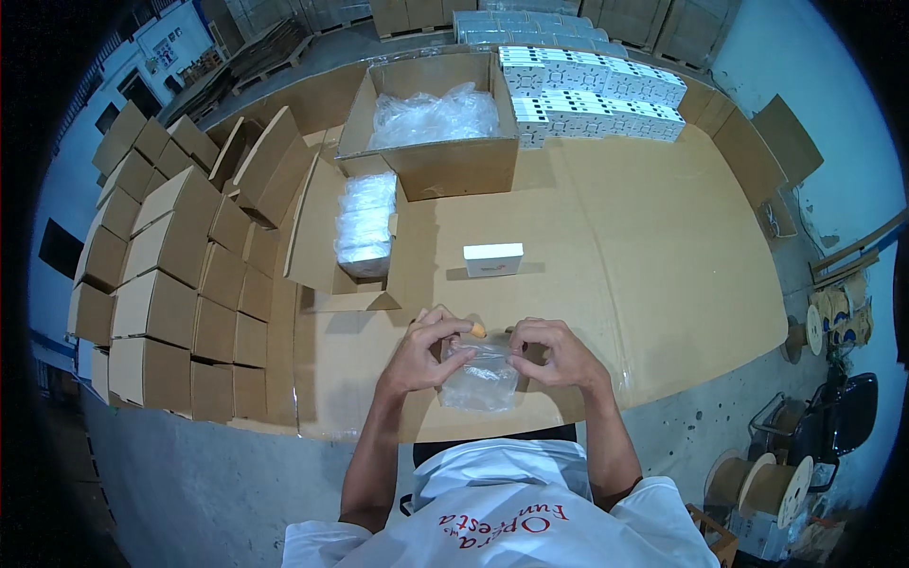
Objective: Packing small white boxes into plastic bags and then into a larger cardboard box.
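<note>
Between my two hands hangs a clear plastic bag (480, 381), its top edge toward the far side. My left hand (431, 352) pinches the bag's upper left corner between thumb and fingers; a small orange covering (478, 330) shows on one fingertip. At the upper right corner, my right hand (554, 352) grips the same bag with thumb and forefinger. Just beyond my hands a small white box (493, 259) stands on the cardboard-covered table (682, 265). To its left, an open carton (317, 227) holds a row of white boxes wrapped in clear plastic (365, 225).
A large open carton (454, 168) of clear plastic bags (436, 115) stands at the far middle. White boxes are stacked (597, 95) at the far right. Many brown cartons (156, 308) are piled along the left. Wooden spools (772, 483) and a black chair (833, 417) stand on the floor at right.
</note>
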`<state>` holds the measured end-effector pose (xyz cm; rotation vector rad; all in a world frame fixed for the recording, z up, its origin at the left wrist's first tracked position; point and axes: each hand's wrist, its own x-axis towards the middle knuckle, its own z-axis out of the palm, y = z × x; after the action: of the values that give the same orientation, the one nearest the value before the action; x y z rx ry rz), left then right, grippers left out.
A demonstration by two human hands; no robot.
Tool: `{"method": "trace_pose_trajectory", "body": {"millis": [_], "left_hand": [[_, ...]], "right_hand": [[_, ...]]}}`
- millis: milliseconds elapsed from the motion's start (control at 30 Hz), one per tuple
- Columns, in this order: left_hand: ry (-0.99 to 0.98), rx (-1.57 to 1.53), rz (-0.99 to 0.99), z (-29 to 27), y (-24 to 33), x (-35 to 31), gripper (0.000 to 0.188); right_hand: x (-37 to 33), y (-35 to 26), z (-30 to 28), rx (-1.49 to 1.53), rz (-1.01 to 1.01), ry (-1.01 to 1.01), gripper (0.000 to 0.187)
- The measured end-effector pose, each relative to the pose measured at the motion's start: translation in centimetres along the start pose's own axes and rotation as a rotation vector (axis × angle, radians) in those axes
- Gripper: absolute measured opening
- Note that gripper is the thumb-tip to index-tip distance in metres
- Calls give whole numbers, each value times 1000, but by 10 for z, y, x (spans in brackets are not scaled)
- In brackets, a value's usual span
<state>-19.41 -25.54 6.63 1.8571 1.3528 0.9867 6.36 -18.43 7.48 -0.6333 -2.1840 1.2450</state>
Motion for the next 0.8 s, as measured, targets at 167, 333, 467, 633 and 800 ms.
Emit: {"method": "trace_pose_trajectory", "body": {"millis": [167,333,467,633,800], "left_hand": [[174,-266,59,19,1,-11,88],[183,-557,-231,38,-13,-37,122],[119,-462,-346,35,-19,-39,99],[69,-507,-390,36,-23,-41,71],[48,-661,-489,37,-14,-36,57]], "right_hand": [[4,-4,0,-57,-40,20,11],[16,-11,-4,-115,-94,20,11],[27,-10,-7,-135,-156,23,14],[35,-7,-7,-134,-178,66,17],[33,-6,-2,-107,-133,56,23]]}}
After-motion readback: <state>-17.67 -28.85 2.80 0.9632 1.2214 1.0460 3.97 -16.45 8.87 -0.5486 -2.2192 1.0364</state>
